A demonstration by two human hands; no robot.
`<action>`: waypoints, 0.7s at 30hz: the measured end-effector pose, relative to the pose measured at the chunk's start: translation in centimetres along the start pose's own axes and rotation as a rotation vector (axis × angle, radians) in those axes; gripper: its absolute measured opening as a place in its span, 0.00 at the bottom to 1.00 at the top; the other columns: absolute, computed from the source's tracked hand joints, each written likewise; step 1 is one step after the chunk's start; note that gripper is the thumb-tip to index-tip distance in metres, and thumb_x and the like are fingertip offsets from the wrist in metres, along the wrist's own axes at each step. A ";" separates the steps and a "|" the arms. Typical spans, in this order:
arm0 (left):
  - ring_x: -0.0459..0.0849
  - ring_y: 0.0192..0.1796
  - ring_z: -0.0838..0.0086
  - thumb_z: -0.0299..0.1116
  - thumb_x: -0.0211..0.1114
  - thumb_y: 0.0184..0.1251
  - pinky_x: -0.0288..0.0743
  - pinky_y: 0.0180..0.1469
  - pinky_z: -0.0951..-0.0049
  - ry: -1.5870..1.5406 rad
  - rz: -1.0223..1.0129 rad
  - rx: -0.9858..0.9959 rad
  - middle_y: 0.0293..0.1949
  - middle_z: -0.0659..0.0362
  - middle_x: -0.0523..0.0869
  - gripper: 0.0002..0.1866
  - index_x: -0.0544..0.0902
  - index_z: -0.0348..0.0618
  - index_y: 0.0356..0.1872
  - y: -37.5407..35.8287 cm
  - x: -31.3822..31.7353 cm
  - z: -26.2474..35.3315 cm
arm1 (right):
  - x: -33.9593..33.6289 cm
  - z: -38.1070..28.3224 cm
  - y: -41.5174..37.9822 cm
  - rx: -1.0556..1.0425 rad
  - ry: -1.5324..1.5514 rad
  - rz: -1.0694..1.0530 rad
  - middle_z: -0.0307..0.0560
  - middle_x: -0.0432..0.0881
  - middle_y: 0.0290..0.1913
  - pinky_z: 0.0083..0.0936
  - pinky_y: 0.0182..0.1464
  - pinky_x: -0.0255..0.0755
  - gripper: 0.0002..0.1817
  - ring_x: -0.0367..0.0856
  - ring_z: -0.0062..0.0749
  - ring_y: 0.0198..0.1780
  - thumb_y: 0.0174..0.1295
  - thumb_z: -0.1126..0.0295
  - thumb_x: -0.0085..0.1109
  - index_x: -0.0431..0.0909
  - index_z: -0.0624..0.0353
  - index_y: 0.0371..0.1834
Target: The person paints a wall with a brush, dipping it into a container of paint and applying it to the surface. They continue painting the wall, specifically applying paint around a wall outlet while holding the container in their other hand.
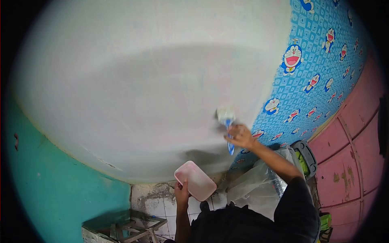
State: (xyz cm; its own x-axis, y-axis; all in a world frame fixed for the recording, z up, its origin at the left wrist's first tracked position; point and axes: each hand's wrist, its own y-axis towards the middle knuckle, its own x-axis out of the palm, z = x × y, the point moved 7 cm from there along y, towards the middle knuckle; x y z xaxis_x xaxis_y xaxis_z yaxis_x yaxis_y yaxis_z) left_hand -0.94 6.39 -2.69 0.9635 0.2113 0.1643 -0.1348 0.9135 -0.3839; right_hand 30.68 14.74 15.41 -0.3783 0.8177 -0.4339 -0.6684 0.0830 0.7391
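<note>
My right hand point(240, 136) is closed round the blue and white handle of a wide paintbrush point(225, 114). The brush's pale bristles point up against the whitish wall point(162, 93), on which faint pink patches show through. Lower down, my left hand point(182, 190) grips the left edge of a shallow pinkish-white plastic tray point(198, 181), thumb over the rim and the other fingers mostly hidden beneath. White coating smears the inside of the tray, which is held out in front of my body.
Blue cartoon wallpaper point(308, 73) borders the white wall on the right, beside a pink panelled wall point(340, 174). A teal wall point(52, 174) stands left. Clear plastic sheeting point(253, 184) drapes things by my right side. A wooden frame point(137, 229) sits at lower left on white floor tiles point(154, 206).
</note>
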 end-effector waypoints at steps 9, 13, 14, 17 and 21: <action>0.86 0.44 0.65 0.45 0.64 0.70 0.86 0.35 0.67 0.032 0.003 0.017 0.50 0.47 0.81 0.32 0.65 0.31 0.64 -0.3 0.3 1.6 | 3.5 -7.8 -6.1 0.435 0.585 -0.224 0.42 0.81 0.48 0.34 0.52 0.72 0.16 0.80 0.38 0.51 0.49 0.77 0.59 0.80 0.52 0.43; 0.86 0.45 0.65 0.49 0.63 0.70 0.86 0.36 0.65 0.069 0.013 0.029 0.49 0.48 0.82 0.33 0.66 0.32 0.64 -0.5 1.0 1.8 | 3.8 -2.7 -4.0 0.586 0.682 -0.182 0.47 0.82 0.44 0.36 0.52 0.73 0.14 0.80 0.45 0.49 0.47 0.80 0.56 0.80 0.57 0.39; 0.87 0.46 0.65 0.50 0.62 0.70 0.86 0.37 0.63 0.087 0.017 0.030 0.48 0.48 0.83 0.34 0.66 0.33 0.64 -0.6 1.0 1.9 | 2.9 -0.6 -2.0 0.612 0.710 -0.153 0.49 0.82 0.43 0.36 0.52 0.73 0.13 0.80 0.46 0.48 0.47 0.80 0.56 0.80 0.58 0.38; 0.86 0.44 0.65 0.45 0.63 0.70 0.86 0.36 0.67 0.025 0.006 0.019 0.50 0.48 0.81 0.31 0.65 0.32 0.64 -0.5 1.1 1.5 | -0.3 5.0 4.9 0.601 0.701 0.020 0.52 0.82 0.40 0.34 0.51 0.74 0.09 0.80 0.49 0.45 0.52 0.80 0.57 0.80 0.61 0.37; 0.85 0.45 0.67 0.44 0.64 0.70 0.84 0.38 0.67 -0.014 0.004 0.033 0.50 0.49 0.81 0.31 0.66 0.32 0.64 -0.4 1.3 1.4 | -7.4 12.3 14.7 0.597 0.649 0.114 0.50 0.83 0.38 0.29 0.45 0.74 0.06 0.82 0.42 0.40 0.59 0.77 0.59 0.82 0.61 0.39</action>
State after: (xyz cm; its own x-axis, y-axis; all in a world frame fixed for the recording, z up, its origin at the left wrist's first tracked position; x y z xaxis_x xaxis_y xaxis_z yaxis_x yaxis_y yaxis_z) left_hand 0.01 6.83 -1.03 0.9596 0.2195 0.1759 -0.1462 0.9235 -0.3546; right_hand 31.49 16.87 35.84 -0.8314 0.3704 -0.4142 -0.2280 0.4523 0.8622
